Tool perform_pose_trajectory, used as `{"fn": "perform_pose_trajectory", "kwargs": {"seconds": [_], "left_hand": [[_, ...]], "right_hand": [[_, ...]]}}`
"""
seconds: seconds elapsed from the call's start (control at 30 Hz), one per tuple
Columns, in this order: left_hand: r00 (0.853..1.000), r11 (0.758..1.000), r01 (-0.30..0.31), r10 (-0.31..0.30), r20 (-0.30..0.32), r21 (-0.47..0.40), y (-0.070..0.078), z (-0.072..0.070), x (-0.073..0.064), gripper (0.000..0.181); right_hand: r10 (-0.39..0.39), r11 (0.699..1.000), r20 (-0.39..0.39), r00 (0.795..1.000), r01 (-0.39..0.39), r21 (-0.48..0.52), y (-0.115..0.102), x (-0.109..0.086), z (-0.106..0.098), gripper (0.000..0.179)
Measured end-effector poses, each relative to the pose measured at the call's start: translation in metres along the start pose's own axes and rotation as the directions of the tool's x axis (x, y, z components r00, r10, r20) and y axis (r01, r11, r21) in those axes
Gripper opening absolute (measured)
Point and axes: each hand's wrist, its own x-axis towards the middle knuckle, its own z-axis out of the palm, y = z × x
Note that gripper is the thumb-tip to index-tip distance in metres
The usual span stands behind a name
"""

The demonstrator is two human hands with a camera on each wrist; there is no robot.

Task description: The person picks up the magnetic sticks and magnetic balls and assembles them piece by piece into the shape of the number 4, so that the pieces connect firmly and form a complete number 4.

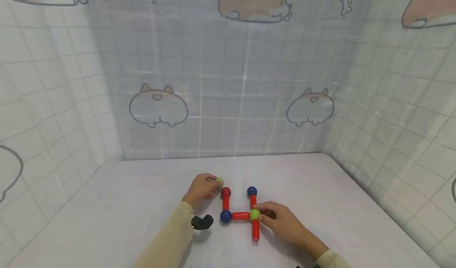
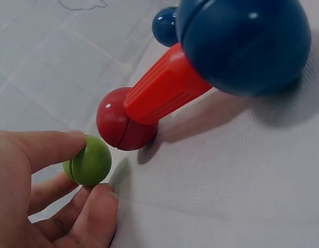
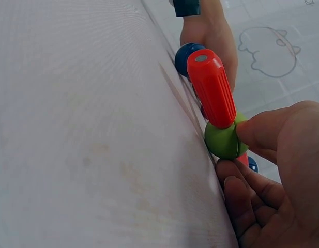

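Note:
My left hand [image 1: 202, 189] pinches a green ball [image 2: 92, 161] between thumb and fingers, close beside a red ball [image 1: 226, 192]. A red rod [image 1: 226, 204] links that red ball to a blue ball [image 1: 226, 216]. From there a sideways red rod [image 1: 240, 215] reaches a second green ball [image 1: 254, 214], which my right hand [image 1: 283, 222] pinches from its right side. One more red rod [image 1: 253, 201] runs back from it to another blue ball [image 1: 251, 191]. Toward the front sticks a red rod [image 3: 213, 90] whose free end shows a grey metallic disc.
The pieces lie on a white cloth-covered table [image 1: 117, 220]. Behind it hangs a grid-patterned curtain [image 1: 228, 101] with cartoon dogs, which also runs along both sides. A black strap-like piece [image 1: 202, 222] juts from the left wrist.

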Motion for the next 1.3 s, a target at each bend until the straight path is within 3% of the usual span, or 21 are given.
{"fn": "perform_pose_trajectory", "kwargs": {"seconds": [0.23,0.6,0.97,1.3], "left_hand": [[1.000,0.995,-0.023,0.024,0.011,-0.096,-0.003,-0.005,-0.005,0.041],[1.000,0.971,-0.007,0.008,0.003,-0.238,-0.006,-0.012,-0.014,0.048],[0.996,0.959,-0.064,0.080,0.047,-0.276,-0.003,-0.016,-0.019,0.049],[0.991,0.956,-0.053,0.085,0.102,-0.288,-0.001,-0.018,-0.023,0.050]], "right_hand": [[0.009,1.000,-0.006,1.000,-0.009,-0.020,0.004,0.000,0.001,0.034],[-0.016,1.000,0.008,1.000,0.017,-0.014,0.007,0.002,0.004,0.034],[-0.003,1.000,0.000,1.000,0.003,-0.008,0.005,0.001,0.002,0.034],[-0.024,1.000,-0.006,1.000,0.024,-0.016,0.005,0.001,0.000,0.033]]}}
